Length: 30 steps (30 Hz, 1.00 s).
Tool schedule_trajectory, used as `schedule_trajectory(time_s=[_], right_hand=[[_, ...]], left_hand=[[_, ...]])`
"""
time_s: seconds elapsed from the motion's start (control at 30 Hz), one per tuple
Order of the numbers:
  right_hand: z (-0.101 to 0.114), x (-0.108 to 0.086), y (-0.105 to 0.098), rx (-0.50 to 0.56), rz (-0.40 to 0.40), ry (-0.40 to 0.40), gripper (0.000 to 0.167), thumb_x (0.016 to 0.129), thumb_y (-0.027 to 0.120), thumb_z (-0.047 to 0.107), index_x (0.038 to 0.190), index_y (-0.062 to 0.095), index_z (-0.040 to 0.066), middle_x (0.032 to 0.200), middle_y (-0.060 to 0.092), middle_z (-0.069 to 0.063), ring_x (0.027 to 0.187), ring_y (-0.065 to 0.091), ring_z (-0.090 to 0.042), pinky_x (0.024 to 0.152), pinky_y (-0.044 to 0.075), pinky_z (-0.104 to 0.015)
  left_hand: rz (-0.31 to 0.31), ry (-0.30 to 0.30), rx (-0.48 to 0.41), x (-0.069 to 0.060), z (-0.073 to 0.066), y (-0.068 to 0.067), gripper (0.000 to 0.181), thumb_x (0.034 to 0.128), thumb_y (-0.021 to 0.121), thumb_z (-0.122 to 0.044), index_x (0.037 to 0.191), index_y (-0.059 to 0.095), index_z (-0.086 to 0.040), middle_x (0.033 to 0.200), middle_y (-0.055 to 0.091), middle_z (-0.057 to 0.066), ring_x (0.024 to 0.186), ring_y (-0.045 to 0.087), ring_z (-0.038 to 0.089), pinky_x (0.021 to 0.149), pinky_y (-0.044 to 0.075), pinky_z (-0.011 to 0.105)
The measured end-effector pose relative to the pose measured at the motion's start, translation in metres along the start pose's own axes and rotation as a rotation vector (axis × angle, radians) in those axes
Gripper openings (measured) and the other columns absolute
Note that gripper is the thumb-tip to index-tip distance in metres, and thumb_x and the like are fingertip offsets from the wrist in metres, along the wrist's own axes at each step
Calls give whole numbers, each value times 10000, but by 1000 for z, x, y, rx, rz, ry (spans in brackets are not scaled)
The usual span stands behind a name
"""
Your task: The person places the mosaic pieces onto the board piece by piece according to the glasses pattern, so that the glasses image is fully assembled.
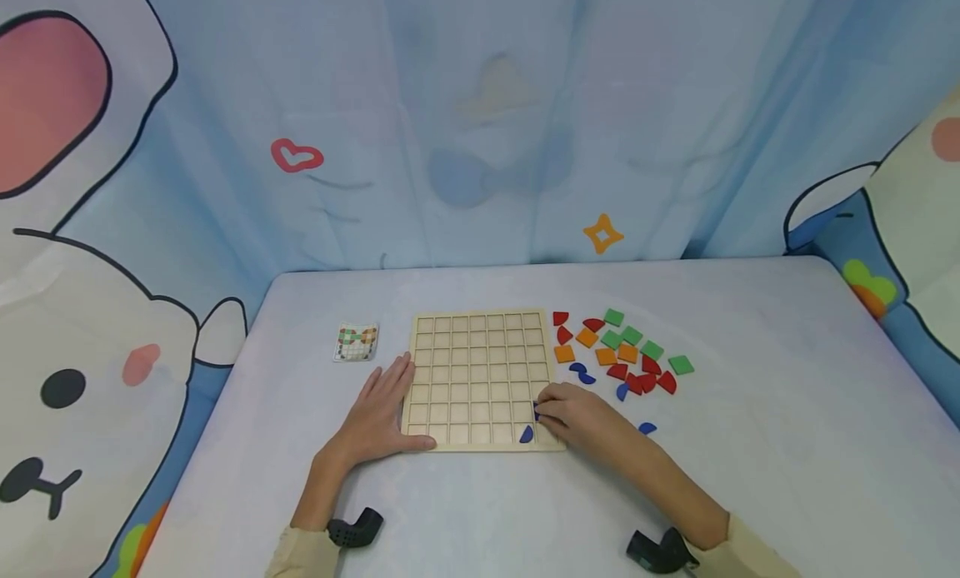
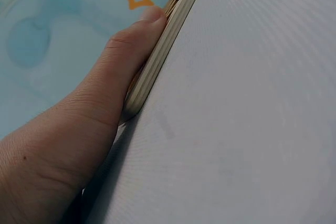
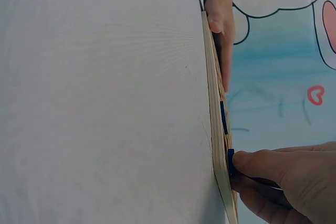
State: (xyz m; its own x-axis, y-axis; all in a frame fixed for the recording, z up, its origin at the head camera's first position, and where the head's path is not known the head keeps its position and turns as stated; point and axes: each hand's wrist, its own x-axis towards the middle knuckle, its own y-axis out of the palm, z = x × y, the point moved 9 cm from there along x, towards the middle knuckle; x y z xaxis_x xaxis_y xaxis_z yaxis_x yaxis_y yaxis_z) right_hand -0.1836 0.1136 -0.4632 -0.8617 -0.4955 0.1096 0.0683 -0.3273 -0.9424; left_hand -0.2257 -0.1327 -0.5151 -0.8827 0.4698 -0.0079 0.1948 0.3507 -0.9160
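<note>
A wooden grid board (image 1: 480, 384) with square cells lies on the table. My left hand (image 1: 377, 413) rests against its left side, thumb over the near left corner and fingers along the edge. With thumb and fingers my right hand (image 1: 583, 416) pinches a blue piece (image 3: 231, 160) at the board's right side; in the head view most of that piece is hidden by the fingers. Another blue piece (image 1: 527, 434), rounded on one side, sits in a cell of the near row. In the left wrist view the left thumb (image 2: 118, 61) presses on the board's edge.
Right of the board lie scattered red pieces (image 1: 666, 382), green squares (image 1: 681, 365), orange squares (image 1: 564, 354) and blue pieces (image 1: 647, 428). A small pattern card (image 1: 356, 342) lies to the left. A printed curtain (image 1: 480, 145) hangs behind the white table (image 1: 480, 511).
</note>
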Motion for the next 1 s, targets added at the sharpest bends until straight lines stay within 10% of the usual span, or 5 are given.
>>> schedule_trajectory(time_s=[0.27, 1.0], right_hand=[[18, -3, 2, -173, 52, -173, 327, 858, 733, 140, 1162, 700, 22, 1155, 653, -76, 1063, 634, -189, 862, 575, -267], [16, -10, 7, -117, 215, -200, 382, 892, 689, 344, 1268, 660, 291, 1228, 625, -37, 1040, 577, -148, 848, 569, -257]], left_hand=[[2, 1, -7, 0, -1, -2, 1226, 681, 697, -702, 1560, 129, -64, 1655, 84, 52, 1535, 95, 213, 1241, 82, 467], [-3, -4, -4, 0, 0, -1, 1226, 679, 691, -713, 1561, 133, -70, 1654, 87, 50, 1534, 104, 216, 1241, 83, 469]])
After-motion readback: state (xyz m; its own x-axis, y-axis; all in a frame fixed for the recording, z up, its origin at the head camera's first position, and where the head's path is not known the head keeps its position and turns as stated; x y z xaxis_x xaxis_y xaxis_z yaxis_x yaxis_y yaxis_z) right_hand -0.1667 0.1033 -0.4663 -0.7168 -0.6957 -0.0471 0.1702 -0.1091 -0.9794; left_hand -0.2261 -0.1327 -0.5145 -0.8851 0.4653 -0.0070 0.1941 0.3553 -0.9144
